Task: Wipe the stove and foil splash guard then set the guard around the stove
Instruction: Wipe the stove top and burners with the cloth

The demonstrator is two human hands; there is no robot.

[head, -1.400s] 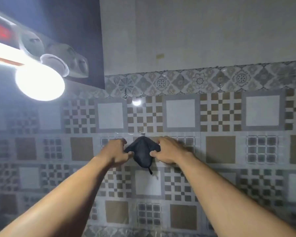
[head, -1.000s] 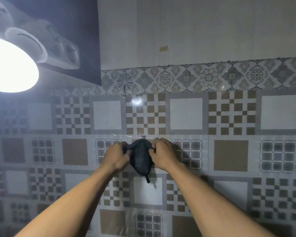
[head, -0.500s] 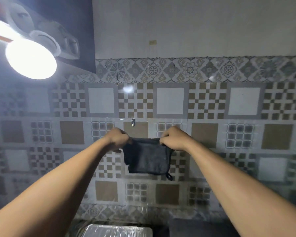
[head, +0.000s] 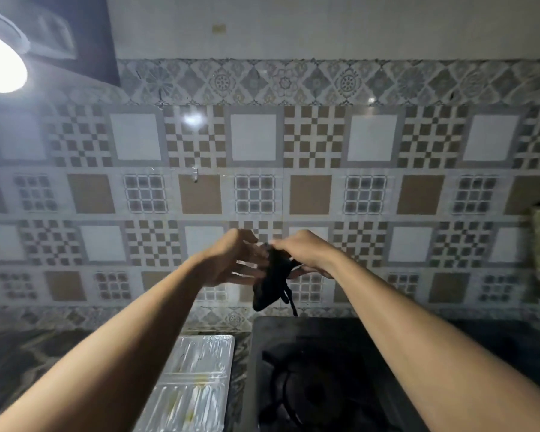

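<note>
Holding a dark cloth (head: 270, 280) up in front of the tiled wall (head: 371, 194). Right hand (head: 300, 249) pinching its top, left hand (head: 228, 260) open with fingers spread, just touching it. Black stove (head: 318, 369) straight below the hands, a bit nearer the right one. Foil splash guard (head: 194, 388) flat on the table (head: 28, 353), just left of the stove, long side running away toward the wall. Half a second ago both hands stretched the cloth wide; now bunched and lower.
</note>
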